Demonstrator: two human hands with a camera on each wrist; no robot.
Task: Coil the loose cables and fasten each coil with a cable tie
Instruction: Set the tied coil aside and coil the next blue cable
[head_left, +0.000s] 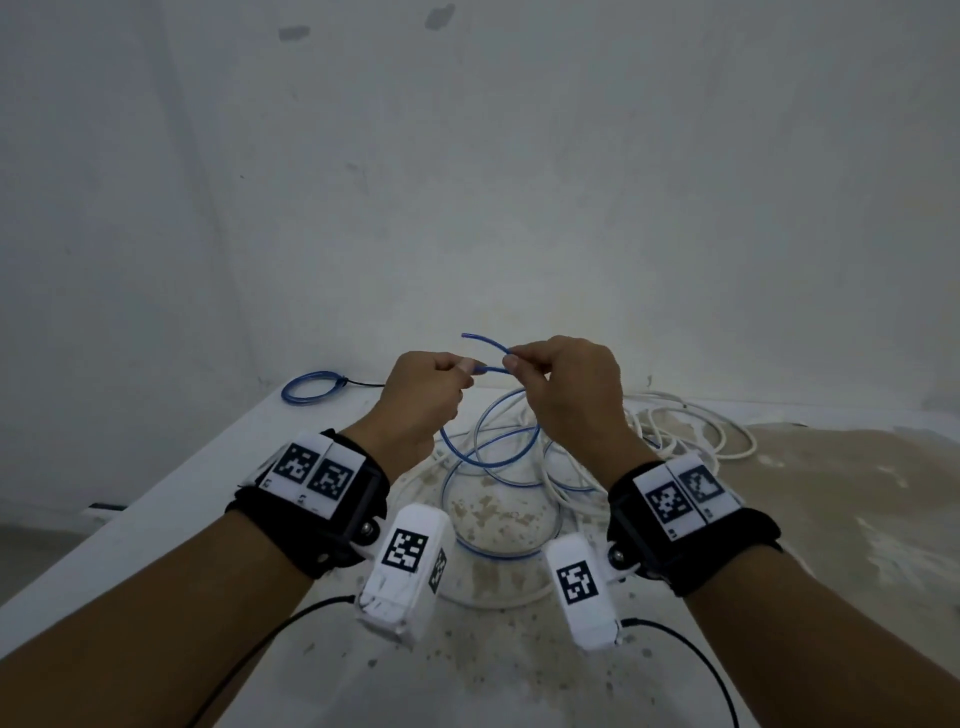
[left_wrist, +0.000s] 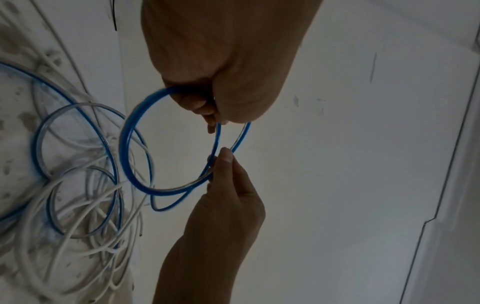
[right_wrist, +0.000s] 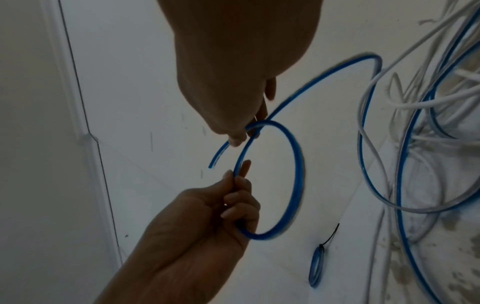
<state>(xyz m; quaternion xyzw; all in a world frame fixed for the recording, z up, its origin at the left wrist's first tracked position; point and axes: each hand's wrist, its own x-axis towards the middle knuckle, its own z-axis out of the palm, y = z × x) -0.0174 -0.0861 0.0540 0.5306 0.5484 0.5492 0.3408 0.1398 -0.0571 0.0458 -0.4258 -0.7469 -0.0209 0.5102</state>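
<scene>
A blue cable (head_left: 488, 464) is held up above the table between both hands. My left hand (head_left: 465, 369) grips one small loop of it (left_wrist: 122, 148) with curled fingers. Close beside it, my right hand (head_left: 514, 361) pinches the same cable near its free end, which sticks out to the far left. In the right wrist view the right hand (right_wrist: 241, 133) pinches at the top of the loop (right_wrist: 296, 174) and the left hand (right_wrist: 236, 185) holds its lower side. The rest of the blue cable trails down into the tangle on the table.
A finished blue coil (head_left: 311, 387), bound with a black cable tie (head_left: 363, 384), lies at the table's far left corner. Loose white cables (head_left: 691, 426) sprawl, tangled with blue loops, under and right of the hands. The white table (head_left: 182, 499) is stained; a wall stands close behind.
</scene>
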